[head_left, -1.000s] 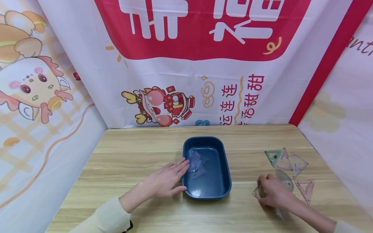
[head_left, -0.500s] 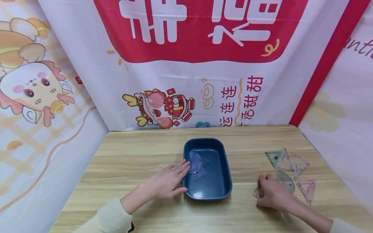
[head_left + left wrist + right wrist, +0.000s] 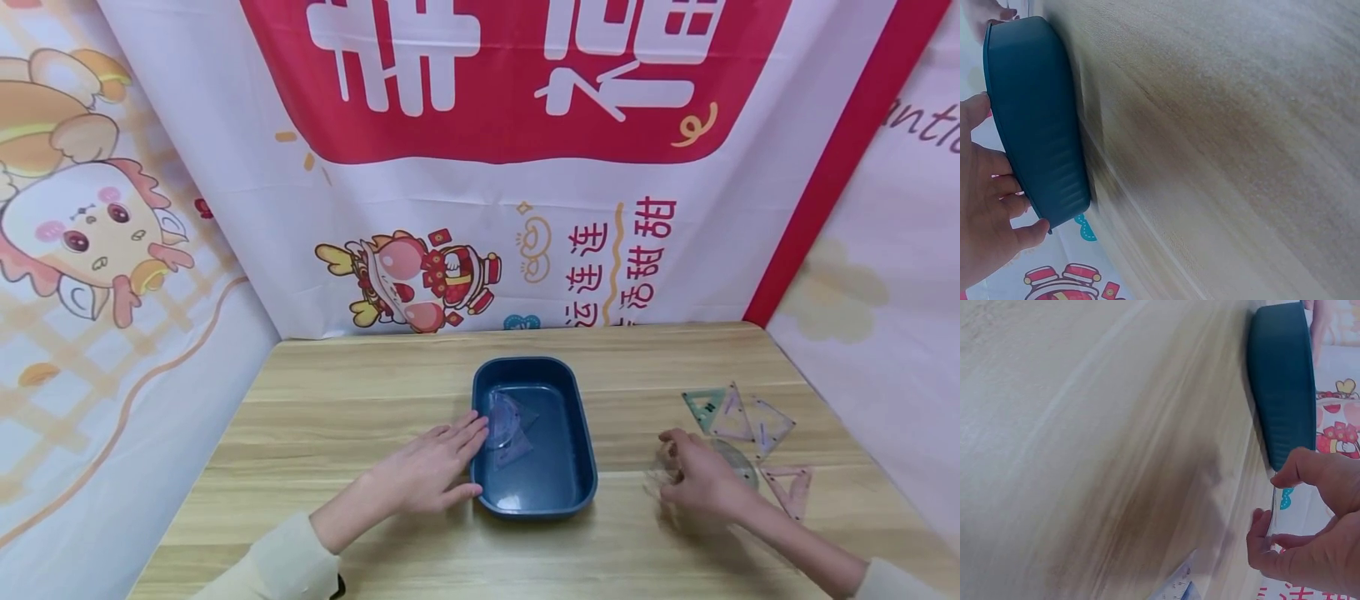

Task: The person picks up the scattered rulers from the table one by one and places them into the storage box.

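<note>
Clear plastic piece (image 3: 1274, 506) is sitting in the right hand (image 3: 701, 479), right of the blue tray (image 3: 555, 454) and apparently just off the surface (image 3: 360, 375). Right hand is pinching it by its edges, gap only as wide as the piece; exact shape unclear, head view is blurring it.

Main risk, my read: thin, slick plastic slipping or pivoting if the pinch slackens. Second: the hand's underside nudging the grey protractor (image 3: 738, 462) lying right beside it. Third: tray skidding if the left hand (image 3: 438, 467) pushes sideways; it's only resting on the near-left rim, fingers extended, gripping nothing.

Orientation: piece is showing edge-on to the right wrist, spanning thumb to fingers, looks roughly level. Can't tell its long axis. Tray's long axis is running away from the person.

Further out: purple protractor (image 3: 502, 423) lying inside the tray; green triangle (image 3: 694, 400) and pink triangle (image 3: 803, 482) lying beyond the right hand.
</note>
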Tool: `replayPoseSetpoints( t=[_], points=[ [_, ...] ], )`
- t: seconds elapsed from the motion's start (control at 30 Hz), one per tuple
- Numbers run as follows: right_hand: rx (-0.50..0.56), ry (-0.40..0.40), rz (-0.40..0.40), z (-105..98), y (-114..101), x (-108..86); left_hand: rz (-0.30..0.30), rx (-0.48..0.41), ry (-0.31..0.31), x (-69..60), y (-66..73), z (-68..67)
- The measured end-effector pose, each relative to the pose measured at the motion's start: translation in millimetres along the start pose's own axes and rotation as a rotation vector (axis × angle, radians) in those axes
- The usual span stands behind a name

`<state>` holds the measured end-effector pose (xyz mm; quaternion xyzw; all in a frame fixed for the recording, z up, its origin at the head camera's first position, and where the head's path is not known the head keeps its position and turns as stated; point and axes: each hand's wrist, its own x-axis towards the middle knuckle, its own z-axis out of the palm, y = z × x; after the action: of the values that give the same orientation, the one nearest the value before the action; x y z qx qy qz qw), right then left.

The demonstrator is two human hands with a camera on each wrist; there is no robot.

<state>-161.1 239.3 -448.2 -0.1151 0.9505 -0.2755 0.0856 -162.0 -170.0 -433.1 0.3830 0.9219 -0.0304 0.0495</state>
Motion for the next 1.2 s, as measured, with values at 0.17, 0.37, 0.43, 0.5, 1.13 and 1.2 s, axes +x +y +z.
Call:
replayPoseSetpoints(
  t=[0.17,0.37,0.43,0.5,1.13,1.2],
  points=[
    [0.071,0.054,-0.070,-5.6,3.1,2.8,-0.003,-0.008,0.002,0.3,-0.1,1.6],
    [0.195,0.010,-0.017,-12.7,4.8,8.3,-0.002,-0.011,0.000,0.6,-0.7,1.8],
    [0.275,-0.021,0.019,-14.8,5.5,11.7,-0.002,-0.012,-0.001,0.6,-0.9,1.9],
    [0.346,-0.045,0.047,-16.1,6.1,14.8,-0.002,-0.014,-0.003,0.5,-1.0,1.9],
    [0.870,-0.243,0.132,-20.5,-6.3,40.1,0.000,0.010,0.002,1.2,-0.6,2.4],
    [0.891,-0.266,0.117,-21.7,-9.3,43.2,0.000,0.008,-0.002,0.9,-0.3,2.1]
  ],
)
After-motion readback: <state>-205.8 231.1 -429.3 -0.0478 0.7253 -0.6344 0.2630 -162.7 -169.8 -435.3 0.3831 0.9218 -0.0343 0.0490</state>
